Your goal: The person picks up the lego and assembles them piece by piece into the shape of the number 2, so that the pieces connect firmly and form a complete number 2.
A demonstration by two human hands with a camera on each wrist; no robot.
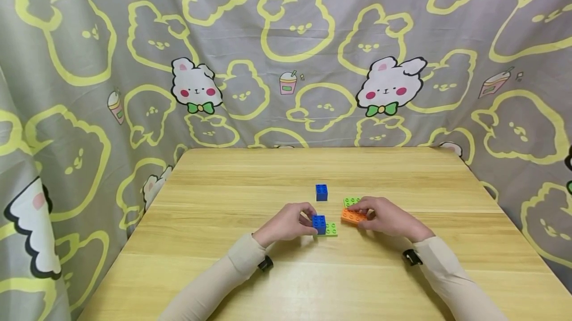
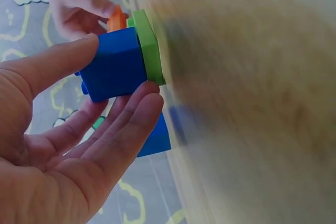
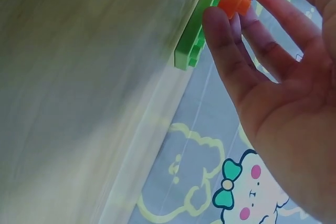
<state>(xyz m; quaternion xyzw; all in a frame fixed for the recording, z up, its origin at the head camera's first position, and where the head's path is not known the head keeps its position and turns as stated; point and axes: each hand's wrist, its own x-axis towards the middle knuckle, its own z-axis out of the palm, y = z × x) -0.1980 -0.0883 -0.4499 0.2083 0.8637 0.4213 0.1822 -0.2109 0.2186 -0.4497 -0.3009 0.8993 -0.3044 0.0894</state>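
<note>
My left hand holds a blue brick between thumb and fingers. That brick sits at the left end of a flat green brick on the table, as the left wrist view also shows. My right hand grips an orange brick, its thumb and fingers at the brick's sides. Close behind the orange brick is a second flat green brick, partly covered by the fingers and the orange brick. Whether the orange brick is pressed onto this green one, I cannot tell.
Another blue brick stands alone behind the two hands. The wooden table ends at a patterned curtain at the back and sides. A dark wrist device is on the right wrist.
</note>
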